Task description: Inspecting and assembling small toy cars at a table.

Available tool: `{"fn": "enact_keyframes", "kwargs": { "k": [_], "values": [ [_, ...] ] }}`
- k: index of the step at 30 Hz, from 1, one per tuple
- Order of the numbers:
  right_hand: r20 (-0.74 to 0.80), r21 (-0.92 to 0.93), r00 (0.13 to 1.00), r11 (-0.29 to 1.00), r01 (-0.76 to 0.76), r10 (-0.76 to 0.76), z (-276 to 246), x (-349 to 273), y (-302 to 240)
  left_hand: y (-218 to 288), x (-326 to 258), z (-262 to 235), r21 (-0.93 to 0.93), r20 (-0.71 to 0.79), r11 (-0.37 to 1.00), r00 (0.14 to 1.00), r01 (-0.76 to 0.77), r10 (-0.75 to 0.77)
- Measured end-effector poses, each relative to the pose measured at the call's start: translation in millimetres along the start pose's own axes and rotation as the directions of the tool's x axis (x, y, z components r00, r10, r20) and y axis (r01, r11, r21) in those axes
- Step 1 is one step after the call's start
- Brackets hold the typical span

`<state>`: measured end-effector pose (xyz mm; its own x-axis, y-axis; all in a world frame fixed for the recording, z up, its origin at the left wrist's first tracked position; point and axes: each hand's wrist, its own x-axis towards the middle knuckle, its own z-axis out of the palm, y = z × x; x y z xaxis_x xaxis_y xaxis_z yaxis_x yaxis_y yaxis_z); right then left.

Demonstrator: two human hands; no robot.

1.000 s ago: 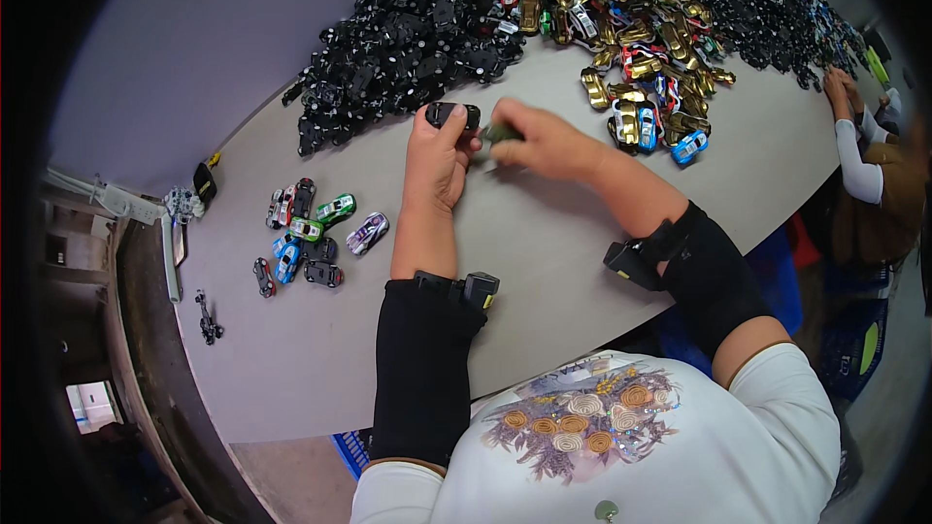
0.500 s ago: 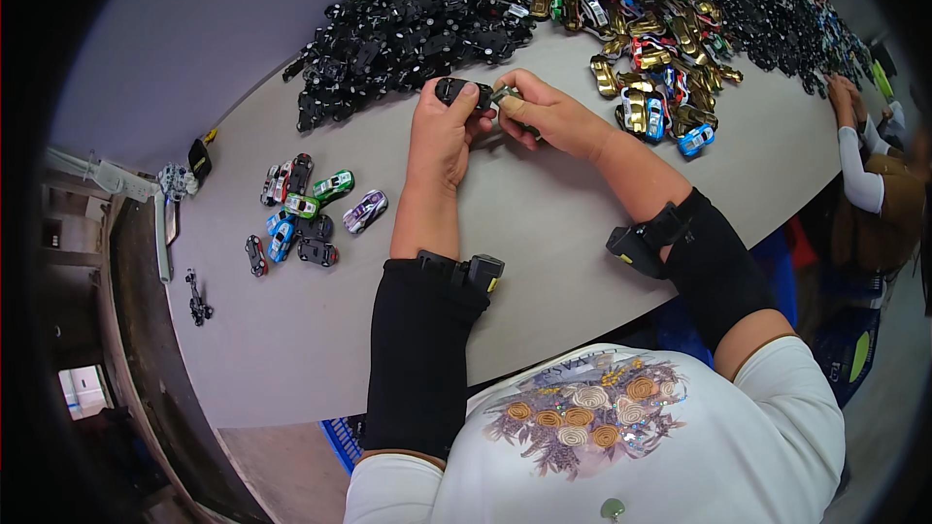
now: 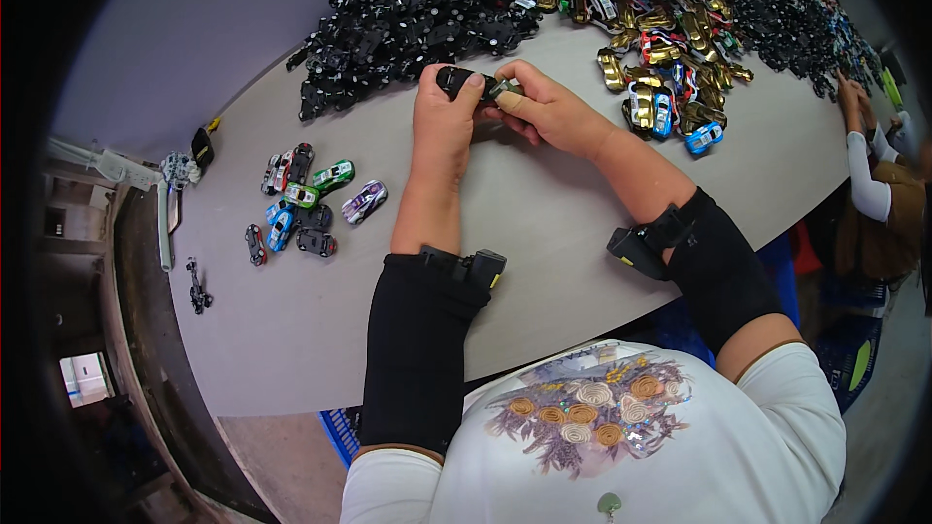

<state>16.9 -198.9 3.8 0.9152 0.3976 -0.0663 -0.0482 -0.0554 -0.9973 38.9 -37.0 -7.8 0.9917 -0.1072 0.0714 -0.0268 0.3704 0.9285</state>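
Note:
Above the table's middle, my left hand [image 3: 449, 109] grips a black toy car chassis [image 3: 452, 81], thumb lying along its top. My right hand [image 3: 540, 105] meets it from the other side. Its thumb and fingers pinch a small greenish metallic piece [image 3: 506, 87] against the right end of the chassis. Most of that piece is covered by my fingers, so its kind cannot be told. Off to the left, several toy cars lie in a loose group, among them a purple and white car [image 3: 365, 202] and a green car [image 3: 334, 176].
Behind my hands rises a heap of black chassis [image 3: 417, 24]. A pile of gold and coloured car bodies [image 3: 660, 49] stands to its right, with another dark heap [image 3: 772, 15] beyond. At the far right a co-worker's sleeve [image 3: 867, 175] shows. A black part [image 3: 198, 286] lies near the table's left edge.
My right hand has brought the greenish piece up against the chassis, and the gap between my hands has narrowed. The view has shifted slightly.

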Motion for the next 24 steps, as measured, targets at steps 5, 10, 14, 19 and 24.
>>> {"fn": "enact_keyframes", "kwargs": {
  "k": [5, 10, 14, 19, 24],
  "values": [
    [-0.116, -0.038, 0.990, 0.996, 0.081, -0.085, 11, 6, 9, 1, 0, 6, 0.220, -0.019, 0.970, 0.994, -0.104, 0.110],
    [-0.049, 0.145, 0.992, 0.983, -0.111, 0.119, -8, 3, -5, 3, -1, 1, -0.016, -0.072, 0.992, 0.989, 0.129, -0.130],
    [-0.150, 0.251, 0.987, 0.968, -0.022, 0.062, -8, 7, -1, 3, -2, 1, -0.020, -0.054, 0.983, 0.981, 0.183, -0.184],
    [-0.285, -0.032, 0.934, 0.976, 0.216, -0.216, -18, 7, 4, 14, -13, 16, 0.179, 0.099, 0.960, 0.967, 0.214, -0.234],
    [-0.175, -0.073, 0.957, 0.972, 0.222, -0.232, -19, 3, -6, 2, -10, 10, 0.295, 0.219, 0.943, 0.949, 0.156, -0.225]
  ]
}}
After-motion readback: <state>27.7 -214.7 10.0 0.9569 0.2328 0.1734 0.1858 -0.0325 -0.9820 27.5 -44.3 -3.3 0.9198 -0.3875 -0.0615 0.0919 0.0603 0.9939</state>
